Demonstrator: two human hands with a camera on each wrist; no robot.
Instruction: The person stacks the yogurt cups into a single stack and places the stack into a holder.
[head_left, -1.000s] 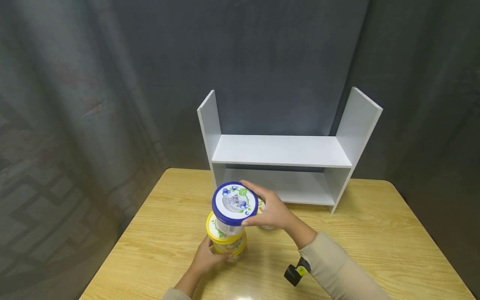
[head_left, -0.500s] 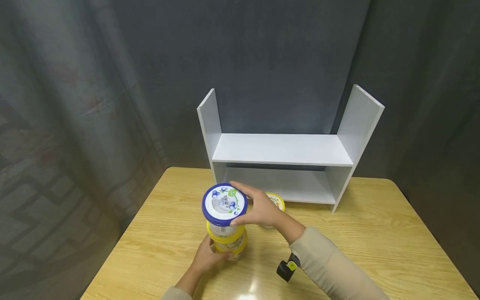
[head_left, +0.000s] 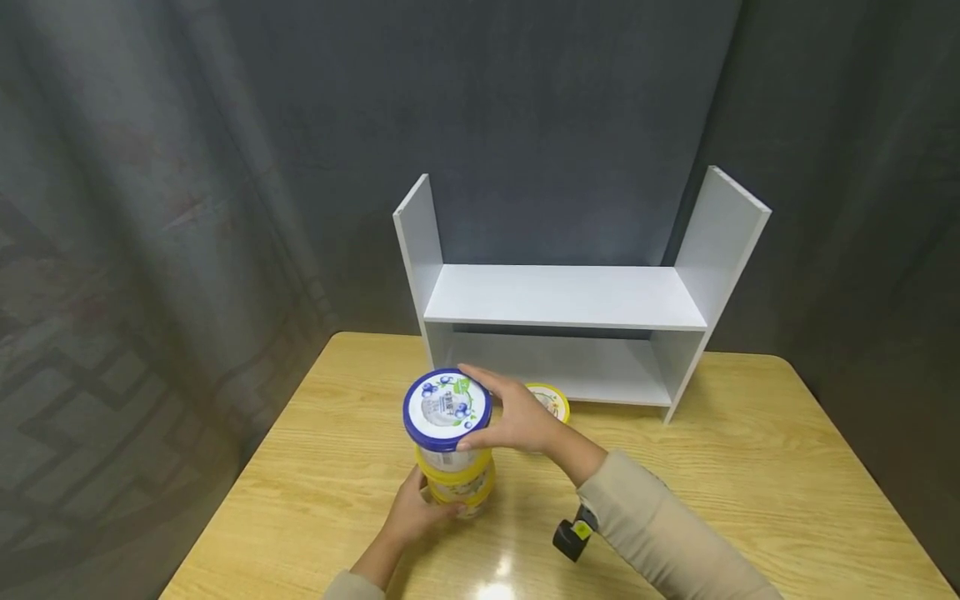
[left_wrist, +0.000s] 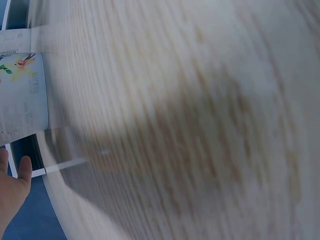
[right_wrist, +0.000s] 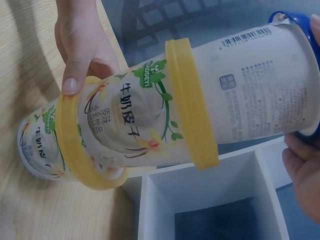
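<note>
Three plastic food tubs stand in a column on the table. On top is the blue-lidded tub point(head_left: 447, 408), its lid printed with blueberries. My right hand point(head_left: 521, 417) holds it by the lid rim, thumb and fingers on opposite sides. In the right wrist view its base meets the yellow lid of the middle tub point(right_wrist: 137, 117). Under that stands the bottom tub point(right_wrist: 40, 145), also yellow-lidded. My left hand point(head_left: 412, 512) grips the column low down, its thumb at the lower yellow lid. The left wrist view shows only part of a printed tub point(left_wrist: 22, 95) at its edge.
Another yellow-lidded tub point(head_left: 553, 400) stands behind my right hand, partly hidden by it. A white two-level shelf point(head_left: 562, 296) is at the back of the wooden table point(head_left: 750, 467). Dark curtains point(head_left: 555, 100) hang behind and at both sides.
My right hand has brought the blue-lidded tub left and down over the yellow-lidded tubs, then nearly stopped. My left hand has stayed in place. The tub behind shows more now.
</note>
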